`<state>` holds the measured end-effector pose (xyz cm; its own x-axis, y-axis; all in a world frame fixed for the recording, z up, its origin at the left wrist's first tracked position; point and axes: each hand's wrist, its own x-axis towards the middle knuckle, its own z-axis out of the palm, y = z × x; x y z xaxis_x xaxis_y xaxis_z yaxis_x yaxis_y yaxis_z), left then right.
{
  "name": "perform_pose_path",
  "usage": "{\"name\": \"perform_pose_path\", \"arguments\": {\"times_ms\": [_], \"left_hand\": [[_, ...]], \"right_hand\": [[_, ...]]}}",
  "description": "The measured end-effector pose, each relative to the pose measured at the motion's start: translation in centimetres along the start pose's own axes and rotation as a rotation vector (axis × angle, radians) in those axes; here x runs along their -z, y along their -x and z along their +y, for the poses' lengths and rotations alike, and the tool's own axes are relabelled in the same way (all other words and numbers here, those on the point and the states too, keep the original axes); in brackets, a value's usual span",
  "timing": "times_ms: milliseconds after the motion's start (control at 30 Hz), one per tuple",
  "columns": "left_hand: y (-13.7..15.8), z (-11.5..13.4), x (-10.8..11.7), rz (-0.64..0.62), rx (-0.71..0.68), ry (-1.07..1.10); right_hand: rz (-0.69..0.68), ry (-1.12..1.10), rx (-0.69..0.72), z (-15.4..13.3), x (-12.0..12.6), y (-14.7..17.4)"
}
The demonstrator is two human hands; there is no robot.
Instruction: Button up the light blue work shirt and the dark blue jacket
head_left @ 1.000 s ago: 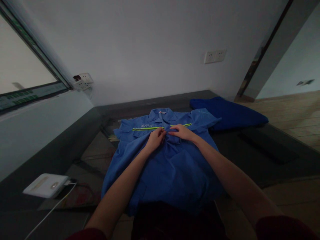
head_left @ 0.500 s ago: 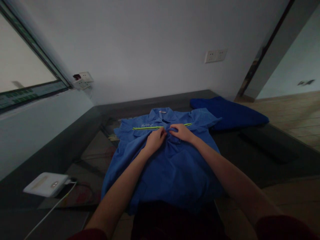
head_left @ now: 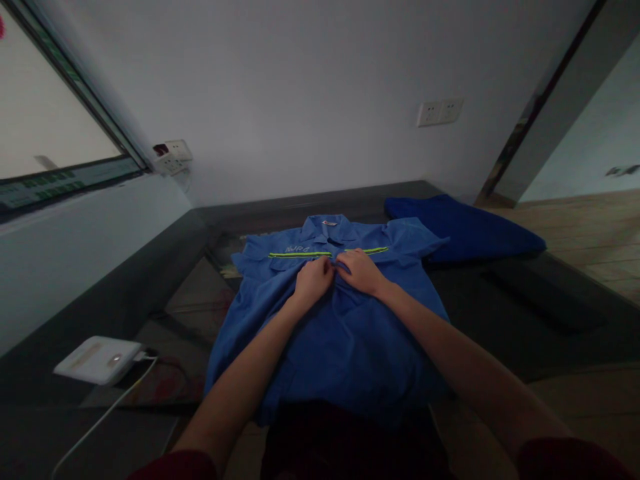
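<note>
A blue work shirt (head_left: 350, 347) with a collar and yellow-green chest stripes lies spread face up on the dark table, its collar away from me. My left hand (head_left: 314, 279) pinches the front placket just under the stripe. Right beside it, my right hand (head_left: 361, 272) is closed on the other edge of the placket, the fingertips of both hands nearly meeting. The cloth bunches into folds below them. Whether a button sits between the fingers cannot be made out. The shirt's lower edge hangs over the near side of the table.
A folded dark-blue cloth (head_left: 465, 230) lies at the back right, with a flat black object (head_left: 545, 293) before it. On the left is a white box-shaped device (head_left: 100, 360) with a white cable. Sockets (head_left: 440, 112) are on the wall behind the table (head_left: 175, 233).
Both hands stay at the placket; the right hand's fingers have shifted slightly down and closer to the left hand. The view has moved a little.
</note>
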<state>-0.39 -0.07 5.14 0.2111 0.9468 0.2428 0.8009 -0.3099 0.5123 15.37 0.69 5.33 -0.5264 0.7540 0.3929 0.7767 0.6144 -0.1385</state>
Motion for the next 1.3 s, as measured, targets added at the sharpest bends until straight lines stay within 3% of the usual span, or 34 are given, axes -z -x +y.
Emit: {"name": "perform_pose_path", "arguments": {"times_ms": [133, 233, 1033, 1300], "left_hand": [[-0.6, -0.3, 0.0, -0.041, -0.034, 0.333], [-0.6, -0.2, 0.0, -0.045, -0.108, 0.451], [0.2, -0.2, -0.5, 0.069, -0.148, 0.375], [0.6, 0.2, 0.3, 0.102, -0.221, 0.187]], "right_hand": [[0.044, -0.004, -0.028, 0.2, 0.7, -0.1], [0.068, 0.000, -0.047, 0.5, 1.1, -0.1], [0.027, 0.047, 0.101, 0.2, 1.5, 0.0], [0.076, 0.001, 0.059, 0.7, 1.4, 0.1]]}}
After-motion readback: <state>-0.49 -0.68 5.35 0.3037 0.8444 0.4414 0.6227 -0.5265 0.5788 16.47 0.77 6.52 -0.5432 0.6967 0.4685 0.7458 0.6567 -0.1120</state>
